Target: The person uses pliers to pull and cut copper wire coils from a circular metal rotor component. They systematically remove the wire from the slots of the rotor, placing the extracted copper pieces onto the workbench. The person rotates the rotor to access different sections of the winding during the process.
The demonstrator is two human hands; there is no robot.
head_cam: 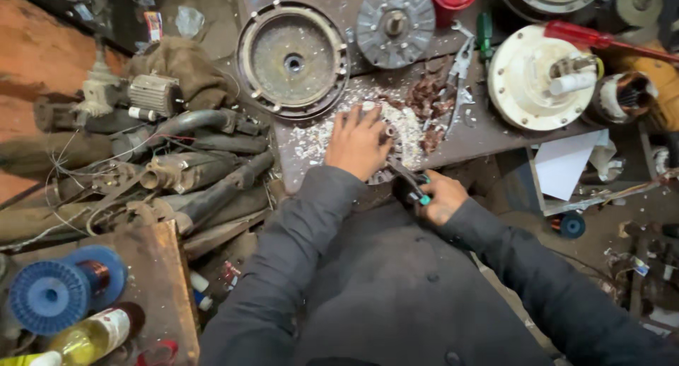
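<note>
While the left hand (357,143) lies spread, palm down, on the round grey slotted metal core (389,143) at the near edge of the rusty metal bench (488,129), the right hand (442,196) grips teal-tipped dark-handled pliers (410,182). Risk: pliers slipping toward the left fingers just beside. Core: under those fingers, amid pale paper scraps (315,136).

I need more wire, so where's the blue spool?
In the head view, the blue spool lies at the lower left on the rusty table, beside a bottle of yellow liquid.
</note>
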